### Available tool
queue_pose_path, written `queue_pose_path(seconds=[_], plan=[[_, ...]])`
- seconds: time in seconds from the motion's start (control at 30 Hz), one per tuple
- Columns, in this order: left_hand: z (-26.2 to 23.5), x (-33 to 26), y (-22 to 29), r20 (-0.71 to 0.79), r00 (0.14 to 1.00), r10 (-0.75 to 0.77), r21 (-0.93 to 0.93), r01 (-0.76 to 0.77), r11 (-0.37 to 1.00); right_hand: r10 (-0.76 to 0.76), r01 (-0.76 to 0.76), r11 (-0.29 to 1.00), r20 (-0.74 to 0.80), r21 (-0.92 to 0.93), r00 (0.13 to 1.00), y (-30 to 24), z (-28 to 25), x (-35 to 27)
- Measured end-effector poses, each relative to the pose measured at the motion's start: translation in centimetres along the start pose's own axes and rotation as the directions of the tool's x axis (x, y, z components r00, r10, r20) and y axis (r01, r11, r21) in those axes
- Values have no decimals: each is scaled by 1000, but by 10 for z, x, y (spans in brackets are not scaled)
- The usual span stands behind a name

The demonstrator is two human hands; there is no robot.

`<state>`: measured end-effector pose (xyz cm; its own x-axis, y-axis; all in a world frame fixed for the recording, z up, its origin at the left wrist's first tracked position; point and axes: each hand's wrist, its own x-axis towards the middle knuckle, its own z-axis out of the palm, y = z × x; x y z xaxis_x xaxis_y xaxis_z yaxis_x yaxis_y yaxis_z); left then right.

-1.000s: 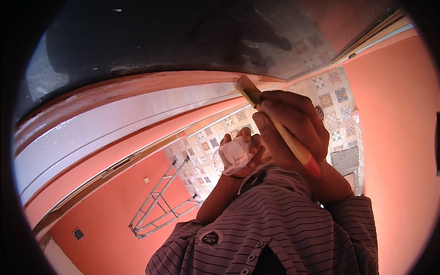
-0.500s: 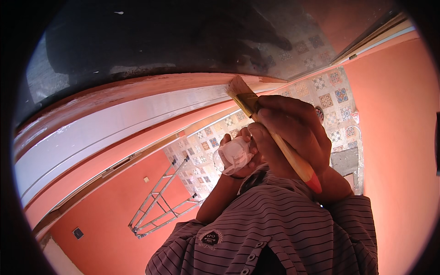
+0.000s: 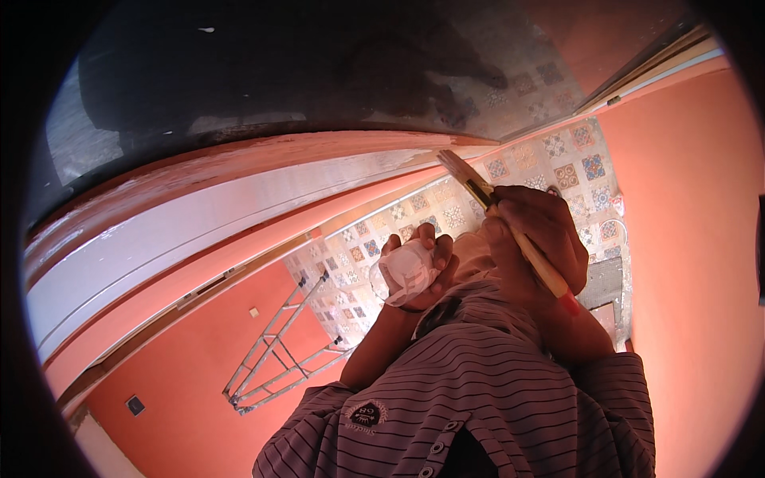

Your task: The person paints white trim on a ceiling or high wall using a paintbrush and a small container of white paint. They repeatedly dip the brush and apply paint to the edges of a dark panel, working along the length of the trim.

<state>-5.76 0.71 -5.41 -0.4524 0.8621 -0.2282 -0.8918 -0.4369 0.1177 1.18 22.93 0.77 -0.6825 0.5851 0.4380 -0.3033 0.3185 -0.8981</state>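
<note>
My right hand (image 3: pixel 538 231) grips a flat paintbrush (image 3: pixel 542 268) by its wooden handle, which ends in a red tip. The bristles point up and left, close to the right end of a pink-painted ledge (image 3: pixel 319 143); I cannot tell whether they touch it. Lower and to the left, my left hand (image 3: pixel 434 267) is wrapped round a small translucent cup (image 3: pixel 408 271) smeared with pale pink paint. What lies deep inside the cup is hard to make out.
A dark glossy panel (image 3: pixel 279 72) spans the top. Beneath the ledge runs a white band (image 3: pixel 159 215). A metal stepladder (image 3: pixel 275 346) stands on the left by a coral wall (image 3: pixel 191 374). Patterned tiles (image 3: pixel 566 175) cover the floor; another coral wall (image 3: pixel 685 199) rises on the right.
My right hand has drawn the brush down and to the right, away from the ledge. The left hand and its cup have stayed almost still.
</note>
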Motion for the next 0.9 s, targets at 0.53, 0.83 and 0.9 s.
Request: queue_pose_path(seconds=[0.53,0.83,0.9], plan=[[3,-6,-3,-7,1000,-17,2,17,1000,-95,69,983,-153,-169,984,44,32,-16],[2,-8,-3,4,1000,-21,4,21,1000,-82,55,991,-227,-122,970,40,46,-11],[2,-8,-4,11,1000,-20,-2,20,1000,-119,95,990,-241,-109,963,40,49,-7]])
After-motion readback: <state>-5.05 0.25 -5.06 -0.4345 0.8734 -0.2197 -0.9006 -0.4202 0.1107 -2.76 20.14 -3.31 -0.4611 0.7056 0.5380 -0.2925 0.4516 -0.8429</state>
